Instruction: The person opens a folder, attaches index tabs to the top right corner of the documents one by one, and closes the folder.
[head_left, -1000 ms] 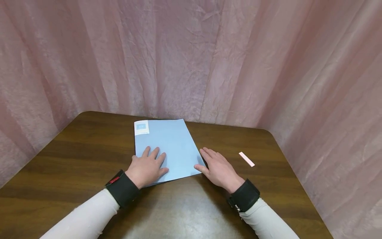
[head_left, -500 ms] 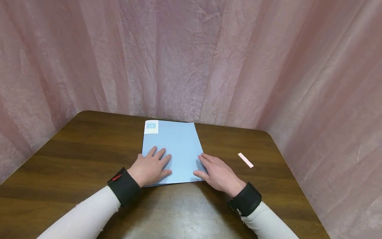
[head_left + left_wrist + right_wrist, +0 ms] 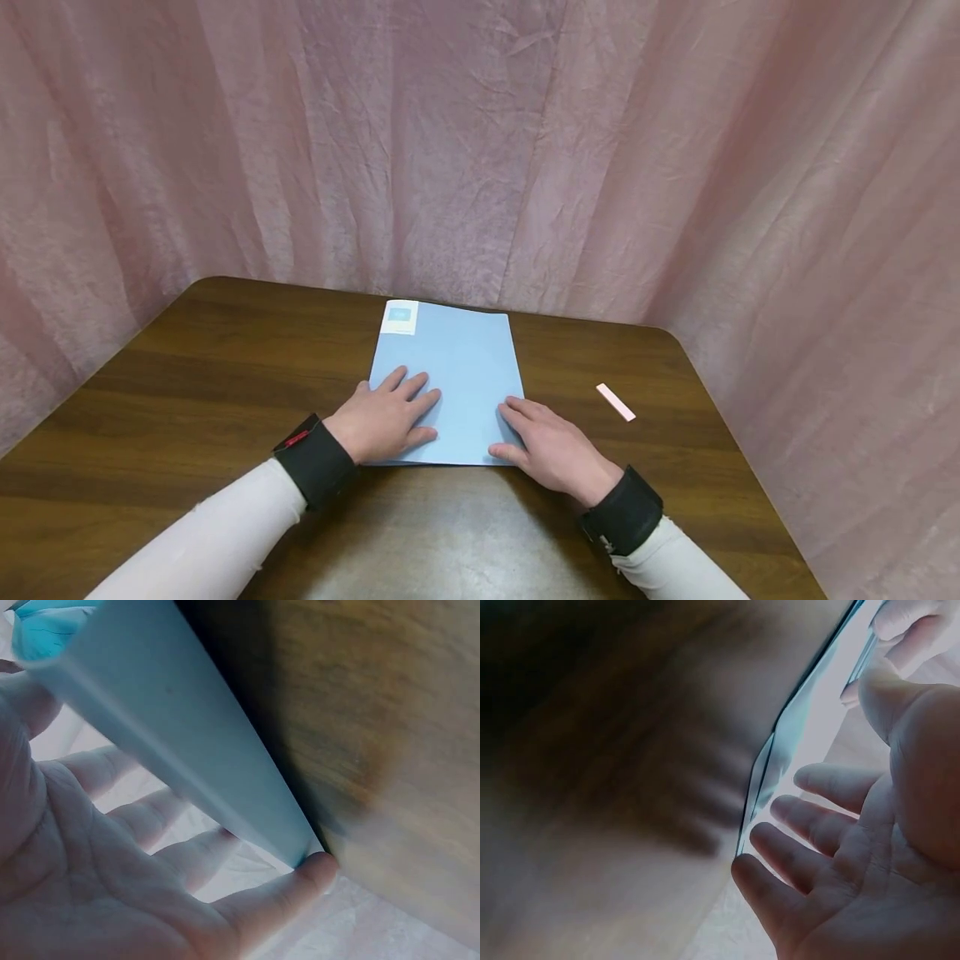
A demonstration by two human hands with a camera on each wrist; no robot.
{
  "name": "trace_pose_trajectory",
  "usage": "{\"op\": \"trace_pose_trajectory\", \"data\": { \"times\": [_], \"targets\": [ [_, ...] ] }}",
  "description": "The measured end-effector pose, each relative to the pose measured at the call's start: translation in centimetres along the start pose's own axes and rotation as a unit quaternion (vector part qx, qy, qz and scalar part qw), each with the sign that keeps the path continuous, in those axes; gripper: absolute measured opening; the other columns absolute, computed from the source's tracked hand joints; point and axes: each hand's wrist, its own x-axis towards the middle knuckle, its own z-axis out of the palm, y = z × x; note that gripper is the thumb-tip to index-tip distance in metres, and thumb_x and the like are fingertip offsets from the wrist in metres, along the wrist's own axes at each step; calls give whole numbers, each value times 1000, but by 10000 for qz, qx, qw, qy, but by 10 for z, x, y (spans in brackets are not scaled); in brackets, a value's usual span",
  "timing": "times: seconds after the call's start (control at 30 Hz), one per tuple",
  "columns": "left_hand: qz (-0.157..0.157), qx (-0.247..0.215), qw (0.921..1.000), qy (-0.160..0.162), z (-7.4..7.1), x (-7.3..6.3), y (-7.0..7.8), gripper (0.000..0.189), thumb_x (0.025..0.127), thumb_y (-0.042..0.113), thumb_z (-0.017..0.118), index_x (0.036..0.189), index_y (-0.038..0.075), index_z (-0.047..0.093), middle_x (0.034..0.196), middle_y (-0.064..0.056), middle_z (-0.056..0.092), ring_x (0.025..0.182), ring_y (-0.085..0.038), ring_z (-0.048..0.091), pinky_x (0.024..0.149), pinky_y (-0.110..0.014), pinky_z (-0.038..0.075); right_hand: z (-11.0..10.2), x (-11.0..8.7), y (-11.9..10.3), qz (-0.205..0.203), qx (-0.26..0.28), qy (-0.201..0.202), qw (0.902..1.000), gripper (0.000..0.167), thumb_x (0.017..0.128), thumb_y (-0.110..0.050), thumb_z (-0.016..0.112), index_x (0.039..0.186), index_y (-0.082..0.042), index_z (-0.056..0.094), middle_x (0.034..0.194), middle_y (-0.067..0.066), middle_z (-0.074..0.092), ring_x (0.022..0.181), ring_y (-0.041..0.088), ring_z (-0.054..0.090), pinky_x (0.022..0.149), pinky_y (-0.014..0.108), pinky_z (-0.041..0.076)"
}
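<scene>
A light blue folder (image 3: 457,367) with a white label (image 3: 399,317) at its far left corner lies on the brown wooden table. My left hand (image 3: 386,421) rests on its near left part with fingers spread. In the left wrist view, the folder's rounded spine (image 3: 172,750) runs beside the palm, and the little finger touches its end. On the near right edge my right hand (image 3: 551,446) lies with fingers extended. The right wrist view shows layered edges of the folder (image 3: 780,742) by those fingertips. Neither hand grips anything.
A small pale pink strip (image 3: 616,402) lies on the table (image 3: 225,375), right of my right hand. Pink curtains (image 3: 465,150) hang behind the table and along its sides.
The folder has slid right and turned until its near edge lies roughly level. My left hand moved slightly right with it; my right hand shifted slightly nearer to me.
</scene>
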Motion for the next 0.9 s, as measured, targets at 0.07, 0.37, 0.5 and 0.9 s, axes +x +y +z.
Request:
{"op": "trace_pose_trajectory", "data": {
  "times": [0.07,0.37,0.5,0.9],
  "targets": [
    [18,-23,10000,-7,0,0,-1,65,110,50,65,163,12,55,170,-18,45,157,-48,38,108,-79,43,-1,-1,-1,-51,-37,-4,10000,67,108,-43,72,155,2,59,163,24,52,150,42,51,119,55,45],
    [90,-127,9999,-70,-1,2,-3,65,110,49,66,163,13,54,171,-18,44,159,-49,36,110,-79,41,-1,-3,0,-122,-63,-113,9998,62,105,-35,78,151,4,62,161,25,54,149,41,53,117,53,47],
    [84,-50,9999,-40,-1,4,0,66,110,49,67,163,13,54,171,-18,43,159,-49,35,111,-80,40,-2,-3,3,-111,-34,-102,9999,60,104,-32,80,148,4,64,160,25,55,149,40,53,117,52,47],
    [633,824,9897,981,-3,-7,32,58,103,55,76,145,16,69,150,-15,63,136,-40,59,102,-70,50,-4,-7,-4,88,-366,-8,9993,55,103,-33,82,143,3,69,156,23,60,144,39,58,112,52,51]
  ]
}}
